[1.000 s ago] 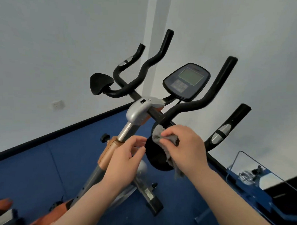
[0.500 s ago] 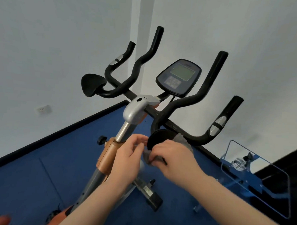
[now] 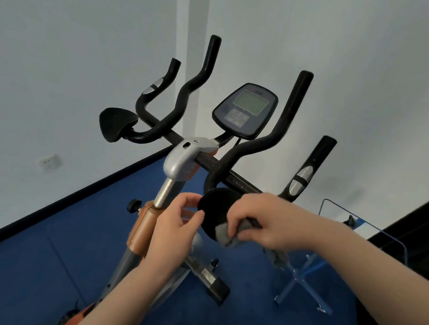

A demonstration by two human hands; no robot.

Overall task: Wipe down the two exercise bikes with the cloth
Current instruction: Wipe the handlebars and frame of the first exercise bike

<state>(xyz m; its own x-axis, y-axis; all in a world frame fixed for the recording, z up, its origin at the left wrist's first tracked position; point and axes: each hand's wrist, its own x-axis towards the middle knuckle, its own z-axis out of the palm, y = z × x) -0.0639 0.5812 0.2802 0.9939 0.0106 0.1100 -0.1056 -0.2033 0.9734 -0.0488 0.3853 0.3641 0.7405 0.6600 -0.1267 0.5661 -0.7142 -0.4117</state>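
An exercise bike [image 3: 181, 163] with black handlebars, a grey clamp and an orange post stands in front of me. Its console [image 3: 245, 109] faces me. My right hand [image 3: 262, 219] grips a grey cloth [image 3: 224, 232] against the near black elbow pad [image 3: 212, 206] on the right. A loose end of the cloth hangs below my wrist. My left hand [image 3: 175, 224] holds the left edge of that pad with thumb and fingers. A second black pad [image 3: 115, 123] sits at the far left of the bars.
Blue carpet [image 3: 57, 253] covers the floor up to a black skirting board and white walls. A clear plastic stand on a blue frame [image 3: 367, 245] is at the right. The bike's front foot [image 3: 210, 282] lies on the floor below my hands. A wall socket [image 3: 47, 162] is at the left.
My right hand has drawn the cloth from the pad's top down to its lower right face. My left hand rose from the post to the pad's edge. My view shifted slightly.
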